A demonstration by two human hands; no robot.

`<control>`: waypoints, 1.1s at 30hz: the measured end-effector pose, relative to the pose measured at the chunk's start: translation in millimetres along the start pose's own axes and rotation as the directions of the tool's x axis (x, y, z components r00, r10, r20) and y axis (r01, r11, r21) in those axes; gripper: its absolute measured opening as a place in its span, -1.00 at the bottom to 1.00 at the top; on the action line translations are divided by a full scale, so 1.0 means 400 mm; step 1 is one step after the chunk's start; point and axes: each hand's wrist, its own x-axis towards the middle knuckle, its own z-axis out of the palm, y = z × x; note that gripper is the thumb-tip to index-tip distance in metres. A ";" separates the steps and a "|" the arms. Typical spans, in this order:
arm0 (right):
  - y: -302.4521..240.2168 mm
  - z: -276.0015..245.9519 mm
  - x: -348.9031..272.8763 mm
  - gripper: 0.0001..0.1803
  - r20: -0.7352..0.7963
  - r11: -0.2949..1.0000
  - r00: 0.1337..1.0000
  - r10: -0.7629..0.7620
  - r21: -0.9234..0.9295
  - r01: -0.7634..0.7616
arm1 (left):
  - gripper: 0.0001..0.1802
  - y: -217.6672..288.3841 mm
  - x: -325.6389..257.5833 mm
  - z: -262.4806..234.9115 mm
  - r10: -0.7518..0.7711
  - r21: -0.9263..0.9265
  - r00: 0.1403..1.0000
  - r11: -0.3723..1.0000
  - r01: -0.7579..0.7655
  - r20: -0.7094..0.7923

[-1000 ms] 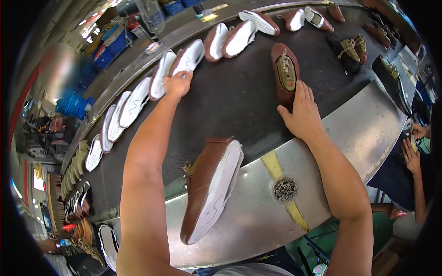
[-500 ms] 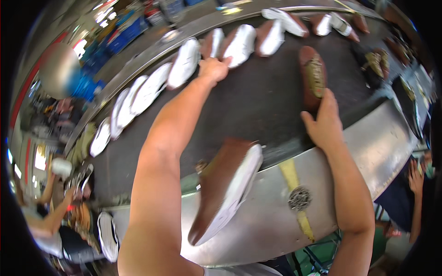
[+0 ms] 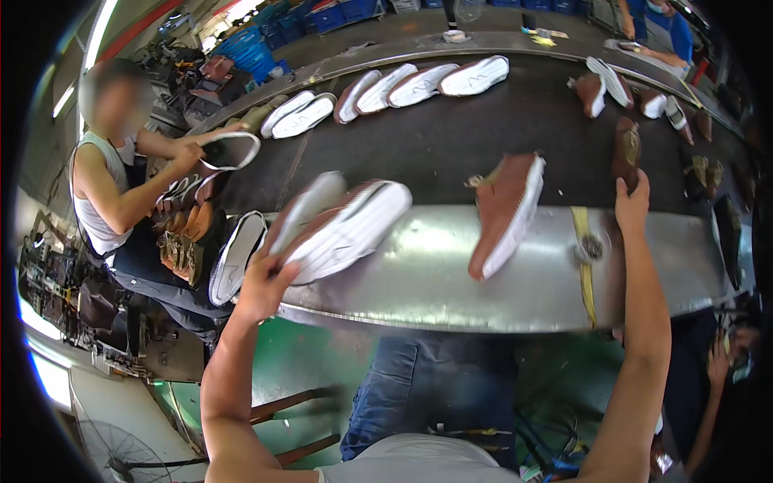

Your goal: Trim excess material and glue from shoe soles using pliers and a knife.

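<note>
My left hand (image 3: 264, 288) is closed on the ends of a pair of brown shoes (image 3: 348, 233), held over the near edge with their white soles showing; the rear one is blurred. At the right, my right hand (image 3: 632, 201) has its fingers round the near end of a brown laced shoe (image 3: 626, 149) on the dark belt (image 3: 386, 153). Between my hands another brown shoe (image 3: 506, 211) with a white sole edge lies on its side, across the belt's edge and the metal ledge (image 3: 427, 286).
Several white-soled shoes (image 3: 407, 87) line the belt's far side. At left, a co-worker (image 3: 121, 177) holds a white-rimmed piece (image 3: 231, 151) near more shoes. Another person (image 3: 660, 36) is at the far right. A round drain-like disc (image 3: 590, 248) sits in the ledge.
My left hand has come back from the far row to the near left, now with a pair of shoes in it. My right hand stays at the laced shoe. The view has shifted.
</note>
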 end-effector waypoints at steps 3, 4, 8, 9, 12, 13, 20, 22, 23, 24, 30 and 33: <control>-0.234 -0.158 -0.204 -0.54 0.047 0.944 0.968 -0.248 0.236 0.231 | -0.52 -0.206 -0.203 -0.023 -0.148 0.255 0.965 0.945 0.203 -0.218; -0.280 -0.247 -0.308 -0.67 0.189 0.957 0.947 -0.259 0.179 0.226 | -0.47 -0.236 -0.232 0.005 0.066 0.467 0.941 0.878 0.103 -0.331; -0.372 -0.531 -0.769 -0.76 0.895 0.960 0.366 -0.255 0.187 0.210 | -0.26 0.048 -0.188 0.175 0.385 0.264 0.867 0.913 -0.309 -0.317; -0.310 -0.564 -0.915 -0.71 0.856 0.925 0.350 -0.380 0.351 0.147 | -0.26 0.131 -0.136 0.237 0.506 0.248 0.817 0.859 -0.447 -0.278; -0.288 -0.668 -1.145 -0.63 0.849 0.881 0.268 -0.456 0.388 0.270 | -0.11 0.394 -0.008 0.399 0.295 -0.065 0.954 0.952 -0.299 -0.061; -0.303 -0.681 -1.153 -0.63 0.848 0.882 0.276 -0.453 0.380 0.278 | -0.07 0.485 0.029 0.423 0.199 -0.096 0.980 0.976 -0.195 0.030; -0.238 -0.692 -1.144 -0.44 0.989 0.990 0.054 -0.135 0.137 -0.021 | -0.41 0.410 0.072 0.451 0.133 -0.567 0.988 0.821 -0.066 0.077; -0.161 -0.689 -1.146 -0.38 0.988 0.671 -0.147 -0.042 -0.082 -0.737 | -0.29 0.325 -0.164 0.401 0.168 -0.550 0.985 0.826 -0.123 0.031; -0.138 -0.703 -1.133 -0.35 0.979 0.491 -0.200 -0.036 -0.157 -0.857 | -0.28 0.241 -0.279 0.405 0.211 -0.684 0.977 0.718 -0.128 0.038; -0.075 -0.717 -1.151 -0.35 0.973 0.496 -0.224 -0.049 -0.171 -0.851 | -0.26 0.192 -0.396 0.393 0.307 -0.757 0.951 0.629 -0.178 0.032; -0.043 -0.726 -1.158 -0.44 0.938 -0.325 -0.136 -0.318 -0.243 -0.914 | -0.12 0.056 -0.802 0.435 0.293 -0.431 0.792 0.901 -0.041 0.536; -0.116 -0.678 -1.137 -0.61 0.998 0.081 0.011 0.057 0.006 -0.997 | -0.08 0.120 -0.764 0.534 0.583 -0.241 0.721 0.812 -0.531 0.374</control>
